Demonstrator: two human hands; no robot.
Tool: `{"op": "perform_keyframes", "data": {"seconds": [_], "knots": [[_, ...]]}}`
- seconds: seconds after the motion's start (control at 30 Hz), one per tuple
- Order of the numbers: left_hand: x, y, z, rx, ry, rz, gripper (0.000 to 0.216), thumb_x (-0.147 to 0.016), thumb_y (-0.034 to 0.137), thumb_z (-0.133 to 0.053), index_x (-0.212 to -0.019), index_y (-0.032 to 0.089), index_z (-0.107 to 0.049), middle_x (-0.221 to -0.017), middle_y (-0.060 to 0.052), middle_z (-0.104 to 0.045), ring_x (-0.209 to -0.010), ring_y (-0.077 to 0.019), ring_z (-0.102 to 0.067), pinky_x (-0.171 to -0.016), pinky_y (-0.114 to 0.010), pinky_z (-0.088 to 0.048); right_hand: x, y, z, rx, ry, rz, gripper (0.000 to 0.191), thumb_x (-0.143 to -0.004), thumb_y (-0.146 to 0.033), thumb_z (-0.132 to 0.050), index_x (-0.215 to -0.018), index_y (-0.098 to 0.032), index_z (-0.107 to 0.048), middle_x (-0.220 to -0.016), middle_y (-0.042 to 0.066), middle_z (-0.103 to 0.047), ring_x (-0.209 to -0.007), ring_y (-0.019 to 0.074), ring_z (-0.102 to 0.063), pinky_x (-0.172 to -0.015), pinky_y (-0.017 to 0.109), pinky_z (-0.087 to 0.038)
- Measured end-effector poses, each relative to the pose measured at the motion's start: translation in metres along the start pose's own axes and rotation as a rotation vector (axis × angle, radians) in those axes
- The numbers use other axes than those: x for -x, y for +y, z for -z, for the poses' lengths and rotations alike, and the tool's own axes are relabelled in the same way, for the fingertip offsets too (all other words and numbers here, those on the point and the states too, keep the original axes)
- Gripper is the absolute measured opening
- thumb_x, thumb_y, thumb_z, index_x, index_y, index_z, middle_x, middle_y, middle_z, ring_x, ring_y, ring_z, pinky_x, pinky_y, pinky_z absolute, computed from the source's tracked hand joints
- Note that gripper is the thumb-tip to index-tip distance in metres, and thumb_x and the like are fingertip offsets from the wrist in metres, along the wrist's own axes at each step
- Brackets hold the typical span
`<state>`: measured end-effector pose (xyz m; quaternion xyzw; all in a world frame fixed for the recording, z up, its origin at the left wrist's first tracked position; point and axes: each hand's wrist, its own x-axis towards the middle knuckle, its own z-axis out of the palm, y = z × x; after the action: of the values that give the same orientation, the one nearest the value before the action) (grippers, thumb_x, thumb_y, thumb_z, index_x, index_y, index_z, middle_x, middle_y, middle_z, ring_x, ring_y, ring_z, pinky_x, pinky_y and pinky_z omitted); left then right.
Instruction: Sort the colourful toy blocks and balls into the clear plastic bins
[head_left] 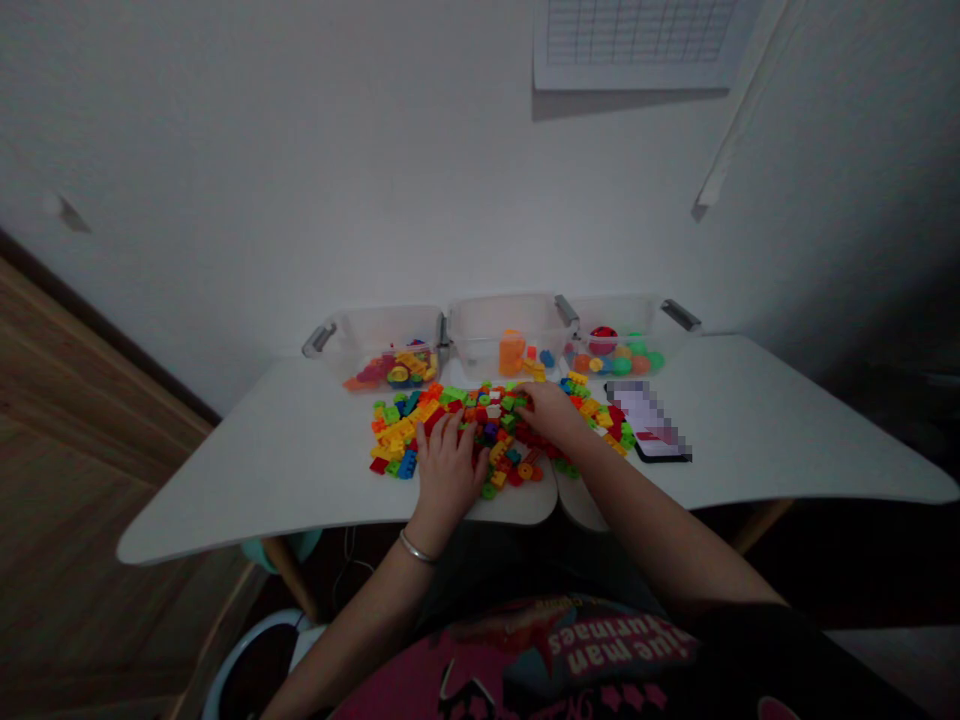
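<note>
A heap of mixed toy building blocks (397, 436) in red, yellow, green, orange and blue lies on the white table. My left hand (448, 468) rests on the near left part of the heap, fingers spread and touching blocks, with nothing gripped that I can see. At the heap's far right side, my right hand (553, 412) reaches in with its fingers bent down among the pieces. Its fingertips are partly hidden, and what they hold, if anything, cannot be made out. A green block (520, 402) shows beside those fingers.
Three clear bins stand against the wall: a left bin (352, 325) with colourful toys, a middle bin (480, 320) with an orange piece and small blocks, a right bin (622, 315) with balls. A phone (649, 420) lies right of the heap on the white table (787, 430).
</note>
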<state>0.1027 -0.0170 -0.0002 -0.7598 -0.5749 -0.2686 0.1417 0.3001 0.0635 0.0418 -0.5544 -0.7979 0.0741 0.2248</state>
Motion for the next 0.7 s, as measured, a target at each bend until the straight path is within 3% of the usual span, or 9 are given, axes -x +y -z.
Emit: {"op": "perform_keyframes", "data": {"seconds": [0.13, 0.27, 0.43, 0.53, 0.63, 0.7], "knots": [[0.0, 0.0, -0.001, 0.007, 0.001, 0.002, 0.04, -0.09, 0.035, -0.055, -0.125, 0.016, -0.065, -0.14, -0.015, -0.058, -0.131, -0.0355, -0.048, -0.117, -0.065, -0.022, 0.002, 0.002, -0.005, -0.049, 0.052, 0.024, 0.03, -0.083, -0.012, -0.064, -0.113, -0.014, -0.068, -0.115, 0.013, -0.071, -0.112, 0.0248, -0.063, -0.102, 0.039, -0.045], [0.0, 0.0, 0.0, 0.007, -0.004, 0.002, 0.04, -0.09, 0.034, -0.055, -0.125, 0.017, -0.065, -0.14, -0.016, -0.057, -0.13, -0.0355, -0.048, -0.117, -0.066, -0.022, -0.001, 0.003, -0.002, -0.195, 0.226, 0.044, 0.036, -0.079, -0.011, -0.064, -0.115, -0.016, -0.065, -0.116, 0.012, -0.069, -0.11, 0.0244, -0.062, -0.099, 0.039, -0.048], [0.0, 0.0, 0.0, 0.011, -0.014, 0.009, 0.04, -0.09, 0.034, -0.056, -0.124, 0.017, -0.065, -0.139, -0.015, -0.058, -0.13, -0.0355, -0.048, -0.117, -0.065, -0.023, -0.021, 0.01, 0.034, -0.345, 0.494, 0.03, 0.024, -0.08, -0.019, -0.063, -0.103, -0.02, -0.067, -0.1, 0.007, -0.068, -0.079, 0.0194, -0.061, -0.08, 0.037, -0.053], [-0.001, 0.0, 0.0, 0.01, -0.014, 0.01, 0.04, -0.09, 0.034, -0.056, -0.124, 0.016, -0.065, -0.14, -0.015, -0.058, -0.131, -0.0354, -0.048, -0.117, -0.065, -0.023, -0.039, 0.02, 0.059, -0.339, 0.626, 0.068, 0.017, -0.083, -0.022, -0.06, -0.098, -0.021, -0.067, -0.099, 0.007, -0.066, -0.077, 0.0183, -0.059, -0.077, 0.036, -0.052], [-0.001, 0.0, 0.0, 0.009, -0.017, 0.006, 0.04, -0.09, 0.034, -0.055, -0.125, 0.016, -0.065, -0.14, -0.015, -0.057, -0.131, -0.0356, -0.047, -0.117, -0.066, -0.023, -0.061, 0.03, 0.072, -0.27, 0.64, 0.102, 0.016, -0.083, -0.02, -0.058, -0.095, -0.02, -0.069, -0.1, 0.009, -0.066, -0.088, 0.0211, -0.061, -0.082, 0.037, -0.052], [-0.001, 0.0, 0.001, 0.006, -0.02, 0.001, 0.039, -0.091, 0.034, -0.054, -0.124, 0.016, -0.065, -0.14, -0.015, -0.057, -0.131, -0.0357, -0.048, -0.117, -0.066, -0.023, -0.074, 0.034, 0.072, -0.183, 0.566, 0.096, 0.018, -0.084, -0.02, -0.057, -0.096, -0.019, -0.071, -0.103, 0.01, -0.067, -0.096, 0.0225, -0.062, -0.088, 0.038, -0.051]]}}
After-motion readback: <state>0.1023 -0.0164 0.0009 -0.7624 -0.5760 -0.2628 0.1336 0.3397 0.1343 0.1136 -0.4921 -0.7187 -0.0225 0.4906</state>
